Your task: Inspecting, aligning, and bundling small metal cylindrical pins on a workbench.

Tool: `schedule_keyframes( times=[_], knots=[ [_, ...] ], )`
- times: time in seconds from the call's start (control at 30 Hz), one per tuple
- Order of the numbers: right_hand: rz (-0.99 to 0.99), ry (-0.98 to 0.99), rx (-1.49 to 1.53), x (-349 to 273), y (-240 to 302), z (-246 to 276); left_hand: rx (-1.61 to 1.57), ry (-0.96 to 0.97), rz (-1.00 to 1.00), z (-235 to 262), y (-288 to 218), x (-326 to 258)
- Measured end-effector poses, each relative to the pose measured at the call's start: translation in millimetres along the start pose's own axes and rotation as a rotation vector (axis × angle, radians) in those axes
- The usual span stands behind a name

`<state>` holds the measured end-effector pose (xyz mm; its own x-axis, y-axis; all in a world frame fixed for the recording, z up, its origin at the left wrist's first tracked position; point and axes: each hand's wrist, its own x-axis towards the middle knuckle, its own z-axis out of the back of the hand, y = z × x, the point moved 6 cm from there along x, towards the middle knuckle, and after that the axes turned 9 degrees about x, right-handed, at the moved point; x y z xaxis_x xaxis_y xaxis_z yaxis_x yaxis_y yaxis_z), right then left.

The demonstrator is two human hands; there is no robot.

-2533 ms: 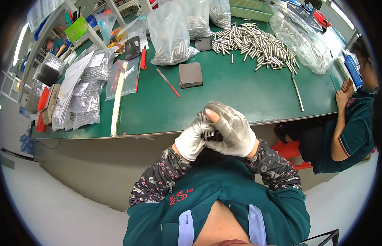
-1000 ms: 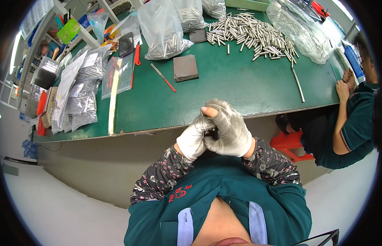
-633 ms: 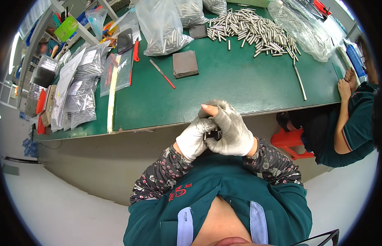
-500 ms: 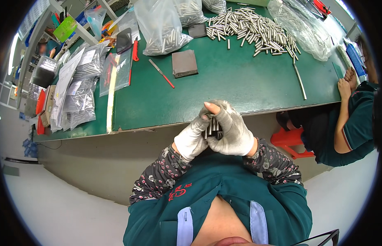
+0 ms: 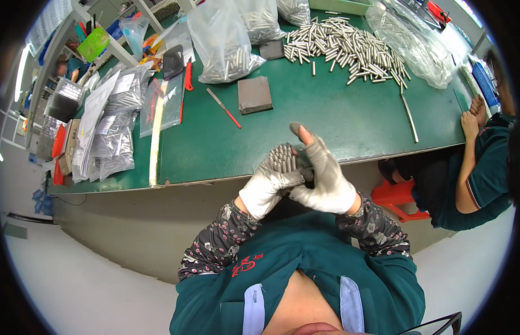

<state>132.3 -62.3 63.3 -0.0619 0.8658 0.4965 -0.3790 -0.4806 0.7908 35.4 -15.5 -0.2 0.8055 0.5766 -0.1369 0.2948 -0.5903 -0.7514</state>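
Note:
My left hand, in a whitish work glove with grey-stained fingers, is closed round a bundle of short metal pins just off the table's front edge. Their round ends point up and away from me, packed side by side. My right hand, gloved the same way, is at the bundle's right side with a thumb and finger area stretched up and away from the pins; its lower fingers are partly hidden. A large heap of similar loose pins lies at the back of the green table.
A brown-grey block and a red-handled file lie ahead. Clear bags of pins stand behind. Bagged parts and papers are left. A metal strip lies right, near a co-worker and red stool.
My hands were cupped together round the pins. Now my right hand has opened away upward and rightward, while the bundle sits in my left hand, turned with its ends up.

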Motion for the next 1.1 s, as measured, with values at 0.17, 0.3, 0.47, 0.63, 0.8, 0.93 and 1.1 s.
schedule_keyframes(
  times=[0.17, 0.3, 0.47, 0.63, 0.8, 0.93, 1.1],
  knots=[
    [-0.060, -0.055, -0.148, 8, -5, 12, 0.277, -0.184, -0.102, 21, -21, 1],
    [-0.086, -0.030, -0.157, 14, -8, 5, 0.446, -0.229, -0.207, 30, -26, 8],
    [-0.184, -0.063, -0.118, 23, -10, 0, 0.345, -0.194, -0.232, 37, -21, 14],
    [0.042, -0.037, -0.385, 42, 2, -12, 0.199, -0.006, -0.395, 20, -15, 24],
    [0.007, 0.080, -0.362, 49, -12, -19, 0.781, 0.041, -0.333, 11, -29, 27],
    [-0.161, -0.297, 0.210, 59, -35, -1, 0.484, 0.122, -0.211, -1, -41, 29],
    [-0.057, -0.471, -0.088, 85, -40, 34, 0.569, -0.026, -0.100, 17, -56, 28]
  ],
)
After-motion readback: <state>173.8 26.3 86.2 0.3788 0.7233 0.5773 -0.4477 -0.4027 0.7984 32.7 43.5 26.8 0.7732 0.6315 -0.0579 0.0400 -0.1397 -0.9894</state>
